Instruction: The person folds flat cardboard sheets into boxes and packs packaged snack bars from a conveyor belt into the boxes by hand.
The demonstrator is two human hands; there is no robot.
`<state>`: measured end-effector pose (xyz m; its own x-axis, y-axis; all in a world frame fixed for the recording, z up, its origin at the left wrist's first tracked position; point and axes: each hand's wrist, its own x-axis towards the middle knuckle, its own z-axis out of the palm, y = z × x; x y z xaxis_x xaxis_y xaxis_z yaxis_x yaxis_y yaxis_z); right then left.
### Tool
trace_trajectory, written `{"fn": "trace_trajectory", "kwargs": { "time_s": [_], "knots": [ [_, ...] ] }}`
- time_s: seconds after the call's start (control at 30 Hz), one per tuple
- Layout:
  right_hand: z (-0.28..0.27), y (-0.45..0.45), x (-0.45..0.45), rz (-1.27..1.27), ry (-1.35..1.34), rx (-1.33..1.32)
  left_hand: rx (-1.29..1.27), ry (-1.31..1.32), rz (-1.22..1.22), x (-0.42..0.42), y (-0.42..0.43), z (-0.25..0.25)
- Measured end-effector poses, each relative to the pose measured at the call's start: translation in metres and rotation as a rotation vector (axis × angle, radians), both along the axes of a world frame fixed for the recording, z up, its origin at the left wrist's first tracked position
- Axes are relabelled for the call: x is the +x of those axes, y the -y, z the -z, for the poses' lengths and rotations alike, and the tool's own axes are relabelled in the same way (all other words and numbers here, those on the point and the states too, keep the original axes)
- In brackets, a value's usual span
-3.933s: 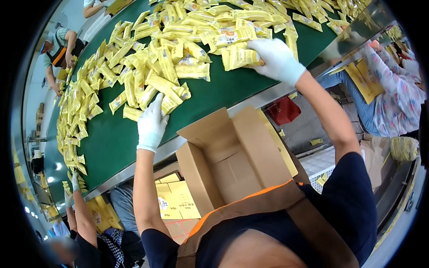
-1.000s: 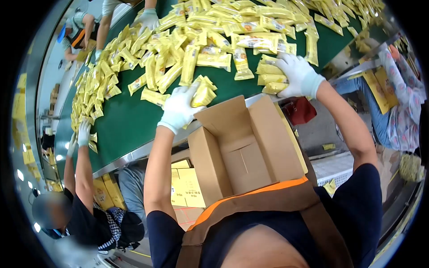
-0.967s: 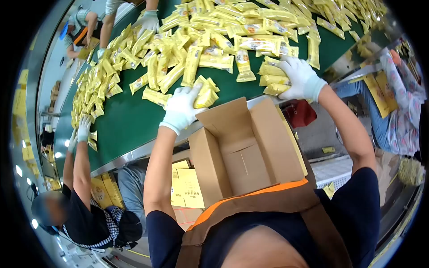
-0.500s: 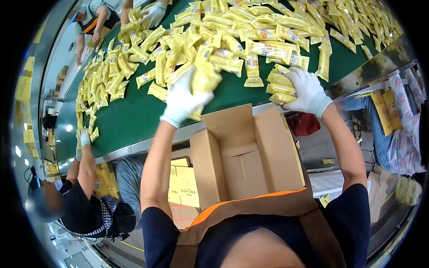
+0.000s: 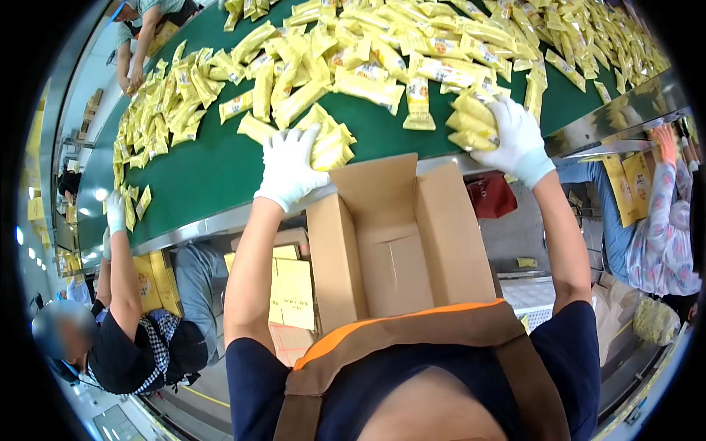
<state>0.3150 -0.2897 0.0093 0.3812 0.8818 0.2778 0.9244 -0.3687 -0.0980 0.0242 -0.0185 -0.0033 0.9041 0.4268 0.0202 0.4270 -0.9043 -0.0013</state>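
In a white glove, my left hand [image 5: 290,165] is closed around a small bundle of yellow snack packets [image 5: 331,143] at the near edge of the green belt. My right hand [image 5: 518,143], also gloved, grips a stack of similar packets [image 5: 471,123] from its right side, over the belt. Parts of both bundles are hidden by my fingers and palms. Between my forearms an open cardboard box [image 5: 397,272] stands against my apron, its flaps raised and its bottom bare.
Many loose yellow packets [image 5: 368,48] cover the green belt [image 5: 198,176]. A co-worker [image 5: 125,345] reaches onto it at left; another person [image 5: 158,18] leans in at far left, and one in a patterned sleeve [image 5: 662,235] is at right. Yellow cartons [image 5: 293,294] stand left of the box.
My left hand has drawn its bundle back towards the belt's near edge. My right hand has shifted slightly up with its stack. A gloved hand at the top has left the view.
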Motion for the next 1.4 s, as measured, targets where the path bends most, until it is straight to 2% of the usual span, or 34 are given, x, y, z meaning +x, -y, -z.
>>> {"fn": "trace_trajectory", "kwargs": {
  "time_s": [0.03,0.13,0.2,0.23,0.3,0.33,0.4,0.43,0.47,0.5,0.53,0.57,0.6,0.63,0.67,0.7,0.73,0.8,0.83,0.87,0.9,0.93,0.97,1.0,1.07,1.1,1.17,1.23,1.33,1.37,1.4],
  "knots": [
    [0.008,-0.002,0.002,0.062,-0.054,-0.148,-0.049,0.04,-0.02,-0.008,0.002,0.005],
    [0.011,-0.004,0.0,0.082,-0.134,-0.208,-0.076,0.172,-0.058,-0.013,0.009,0.01],
    [0.003,-0.002,-0.003,0.063,-0.092,-0.325,-0.095,0.275,-0.135,-0.007,0.01,0.01],
    [-0.001,-0.001,-0.003,0.059,-0.114,-0.386,-0.007,0.191,-0.181,-0.007,0.007,0.02],
    [-0.01,-0.002,-0.002,0.045,-0.149,-0.46,-0.123,-0.047,-0.223,0.006,0.007,-0.003],
    [-0.013,0.0,0.001,-0.003,-0.283,-0.308,-0.179,-0.169,-0.241,0.01,0.005,-0.012],
    [-0.021,-0.002,0.01,-0.114,-0.541,0.004,-0.17,-0.144,-0.221,0.005,0.001,-0.009],
    [-0.066,-0.007,-0.022,-0.09,-1.019,0.042,-0.198,-0.114,-0.215,0.0,0.0,-0.01],
    [-0.088,-0.013,-0.039,-0.274,-0.948,-0.038,-0.225,-0.095,-0.198,-0.006,-0.002,-0.011],
    [-0.104,-0.017,-0.058,-0.446,-0.873,-0.109,-0.259,0.031,-0.224,-0.012,-0.005,-0.013],
    [-0.12,-0.025,-0.087,-0.634,-0.602,-0.187,-0.304,0.217,-0.251,-0.015,-0.009,-0.017],
    [-0.124,-0.035,-0.12,-0.716,-0.313,-0.403,-0.468,0.417,-0.223,-0.016,-0.011,-0.024],
    [-0.109,-0.037,-0.15,-0.796,-0.089,-0.445,-0.633,0.612,-0.193,-0.017,-0.012,-0.036],
    [-0.089,-0.034,-0.172,-0.893,-0.002,-0.335,-0.948,0.596,-0.189,-0.018,0.001,-0.066],
    [-0.067,-0.039,-0.189,-0.934,0.032,-0.53,-1.114,0.575,-0.095,-0.021,0.016,-0.088],
    [-0.065,-0.056,-0.201,-0.946,-0.072,-0.816,-1.284,0.539,-0.011,-0.024,0.031,-0.11],
    [-0.061,-0.073,-0.205,-0.888,-0.198,-1.076,-1.306,0.427,0.103,-0.027,0.039,-0.11],
    [-0.026,-0.079,-0.195,-0.726,-0.649,-1.248,-1.334,0.154,0.24,-0.026,0.054,-0.108],
    [0.011,-0.07,-0.192,-0.752,-0.788,-1.138,-1.33,-0.01,0.268,-0.022,0.061,-0.108],
    [0.011,-0.059,-0.199,-0.745,-0.745,-1.051,-1.251,-0.185,0.268,-0.016,0.064,-0.092],
    [0.01,-0.051,-0.208,-0.718,-0.66,-1.055,-0.94,-0.113,0.353,-0.008,0.069,-0.067],
    [-0.006,-0.045,-0.218,-0.689,-0.568,-1.057,-0.777,-0.22,0.349,0.001,0.078,-0.066],
    [-0.011,-0.034,-0.227,-0.694,-0.462,-0.942,-0.614,-0.323,0.337,0.009,0.09,-0.066],
    [0.001,-0.024,-0.238,-0.737,-0.279,-0.858,-0.447,-0.426,0.324,0.016,0.1,-0.066],
    [-0.003,-0.016,-0.24,-0.718,-0.317,-0.878,-0.253,-0.383,0.345,0.015,0.118,-0.054],
    [-0.005,-0.011,-0.241,-0.728,-0.254,-0.862,-0.151,-0.36,0.354,0.014,0.125,-0.046],
    [-0.006,0.0,-0.244,-0.748,-0.132,-0.827,-0.052,-0.339,0.359,0.012,0.138,-0.031],
    [-0.005,0.006,-0.242,-0.757,-0.206,-0.825,-0.003,-0.385,0.354,0.014,0.147,-0.024],
    [-0.011,0.006,-0.232,-0.852,-0.284,-0.866,-0.111,-0.469,0.335,0.01,0.145,-0.001],
    [-0.013,0.007,-0.226,-0.888,-0.304,-0.893,-0.214,-0.538,0.313,0.006,0.143,0.022],
    [0.002,0.011,-0.223,-0.973,-0.275,-0.716,-0.252,-0.649,0.268,0.009,0.152,0.024]
  ]
}}
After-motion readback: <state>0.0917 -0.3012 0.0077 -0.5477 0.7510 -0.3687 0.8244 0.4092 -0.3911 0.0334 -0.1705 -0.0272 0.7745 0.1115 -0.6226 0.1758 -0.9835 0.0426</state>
